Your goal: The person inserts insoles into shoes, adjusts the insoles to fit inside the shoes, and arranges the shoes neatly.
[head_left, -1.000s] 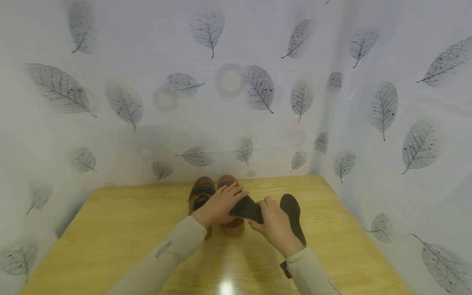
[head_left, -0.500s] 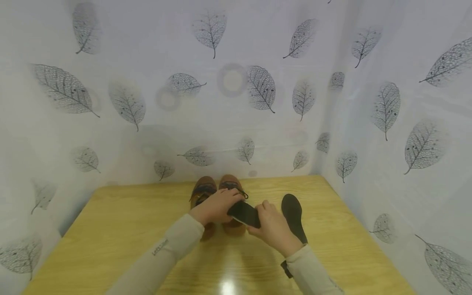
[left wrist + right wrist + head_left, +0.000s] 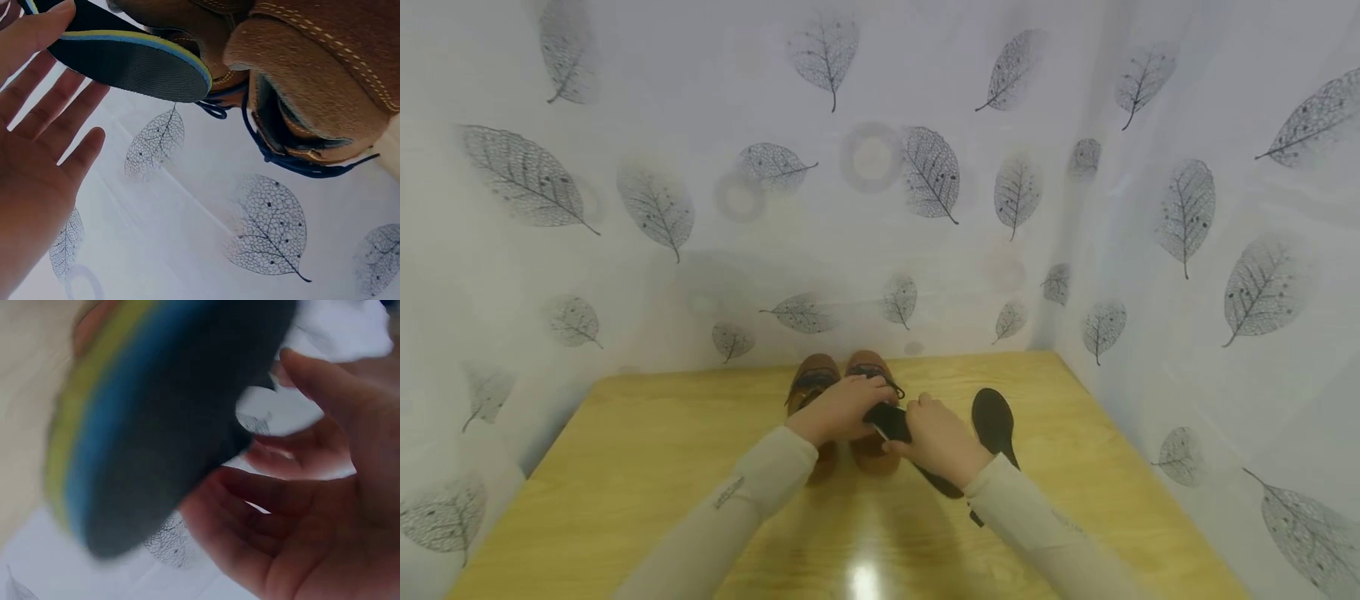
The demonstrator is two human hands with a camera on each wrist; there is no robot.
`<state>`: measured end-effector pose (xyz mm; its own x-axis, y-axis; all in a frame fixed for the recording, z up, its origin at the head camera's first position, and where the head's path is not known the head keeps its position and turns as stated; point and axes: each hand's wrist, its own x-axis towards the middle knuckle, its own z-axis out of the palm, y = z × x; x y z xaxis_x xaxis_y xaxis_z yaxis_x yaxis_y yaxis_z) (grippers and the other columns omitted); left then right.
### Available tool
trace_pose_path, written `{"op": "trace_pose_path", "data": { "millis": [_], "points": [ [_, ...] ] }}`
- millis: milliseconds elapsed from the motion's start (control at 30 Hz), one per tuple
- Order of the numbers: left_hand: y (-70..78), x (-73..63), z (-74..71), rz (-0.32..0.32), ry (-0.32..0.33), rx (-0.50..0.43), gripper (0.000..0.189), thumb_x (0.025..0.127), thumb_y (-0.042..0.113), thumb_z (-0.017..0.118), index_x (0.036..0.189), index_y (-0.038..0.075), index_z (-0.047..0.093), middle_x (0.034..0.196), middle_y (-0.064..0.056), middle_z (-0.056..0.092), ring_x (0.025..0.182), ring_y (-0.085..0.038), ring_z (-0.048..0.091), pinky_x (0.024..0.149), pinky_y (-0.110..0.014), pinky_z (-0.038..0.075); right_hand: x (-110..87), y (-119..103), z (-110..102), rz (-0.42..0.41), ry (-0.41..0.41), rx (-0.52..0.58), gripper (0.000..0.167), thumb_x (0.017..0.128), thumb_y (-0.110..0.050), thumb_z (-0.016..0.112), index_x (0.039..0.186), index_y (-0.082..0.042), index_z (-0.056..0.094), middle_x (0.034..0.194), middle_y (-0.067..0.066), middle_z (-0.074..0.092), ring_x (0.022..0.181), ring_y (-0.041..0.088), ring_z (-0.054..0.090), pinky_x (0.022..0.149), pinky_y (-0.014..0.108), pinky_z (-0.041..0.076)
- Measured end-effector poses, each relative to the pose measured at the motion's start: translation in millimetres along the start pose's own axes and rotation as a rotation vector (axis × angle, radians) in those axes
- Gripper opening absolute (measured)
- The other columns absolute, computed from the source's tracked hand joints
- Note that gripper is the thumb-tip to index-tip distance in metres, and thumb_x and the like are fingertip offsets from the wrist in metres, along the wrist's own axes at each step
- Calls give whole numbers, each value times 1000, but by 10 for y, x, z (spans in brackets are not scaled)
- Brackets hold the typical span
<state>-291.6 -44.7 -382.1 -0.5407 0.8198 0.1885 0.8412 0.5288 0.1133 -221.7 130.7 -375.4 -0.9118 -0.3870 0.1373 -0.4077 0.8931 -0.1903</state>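
A dark insole (image 3: 891, 422) with a yellow and blue layered edge is held between both hands, above the shoes. My left hand (image 3: 842, 408) pinches its front part; in the left wrist view the thumb lies over the insole (image 3: 147, 59) and the fingers are beneath. Farther along it, my right hand (image 3: 943, 437) grips it, its heel end showing below the palm. Blurred and close, the insole (image 3: 169, 419) fills much of the right wrist view. Under the hands stand two brown shoes, a left one (image 3: 816, 367) and a right one (image 3: 867, 363), with dark blue laces.
A second dark insole (image 3: 992, 417) lies on the yellow wooden table (image 3: 685, 475) to the right, its lower end behind the right sleeve. Behind the table and at its sides hangs a white leaf-patterned curtain (image 3: 737, 275).
My right hand has moved left along the insole, closer to my left hand. The insole's heel end now shows below the right hand, and less of it is visible between the hands.
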Motion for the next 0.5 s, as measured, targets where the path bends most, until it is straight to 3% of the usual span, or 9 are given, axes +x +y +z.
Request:
{"op": "trace_pose_path", "data": {
  "millis": [167, 300, 500],
  "points": [
    [15, 46, -20, 9, 2, -14, 39, 74, 13, 82, 109, 12, 66, 111, -2, 63, 105, -21, 61, 103, -40, 40, 112, 0, 38, -11, 23, -17, 39, 79, -36, 78, 74, -3, 58, 66, 6, 52, 53, 16, 47, 43, 32, 42],
    [10, 67, -6, 19, -4, -8, 38, 72, 15, 84, 106, 15, 67, 107, 0, 64, 102, -21, 61, 97, -37, 45, 146, 34, 62, -2, 4, 40, 34, 79, -31, 78, 71, -6, 56, 60, 1, 52, 52, 14, 46, 42, 29, 39],
    [-37, 86, 19, 47, 37, -30, 32, 75, 16, 80, 104, 14, 67, 102, 2, 62, 97, -19, 61, 90, -36, 48, 167, 116, 85, 25, 24, 111, 29, 77, -23, 75, 66, -9, 51, 58, -3, 46, 50, 11, 41, 41, 25, 31]
  ]
}}
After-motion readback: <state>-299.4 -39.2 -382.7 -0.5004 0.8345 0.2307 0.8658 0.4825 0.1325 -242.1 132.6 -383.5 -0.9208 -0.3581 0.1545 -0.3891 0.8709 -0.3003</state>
